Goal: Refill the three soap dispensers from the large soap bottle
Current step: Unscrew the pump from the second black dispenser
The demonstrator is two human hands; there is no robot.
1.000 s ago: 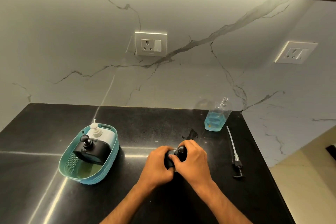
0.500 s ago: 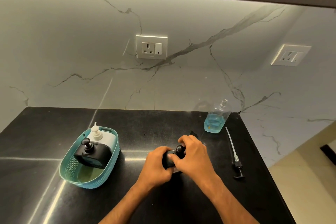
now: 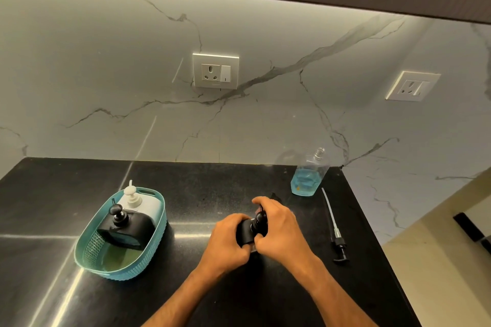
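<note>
Black soap dispenser (image 3: 245,232) sits mid-desk, nearer the front edge; left hand (image 3: 225,240) grips its body, right hand (image 3: 279,231) fingers curl round its pump head. Uncapped large soap bottle (image 3: 308,176) stands at the back right corner, its pump (image 3: 335,231) lying beside. Teal basket (image 3: 87,249) at left holds two dispensers.
</note>
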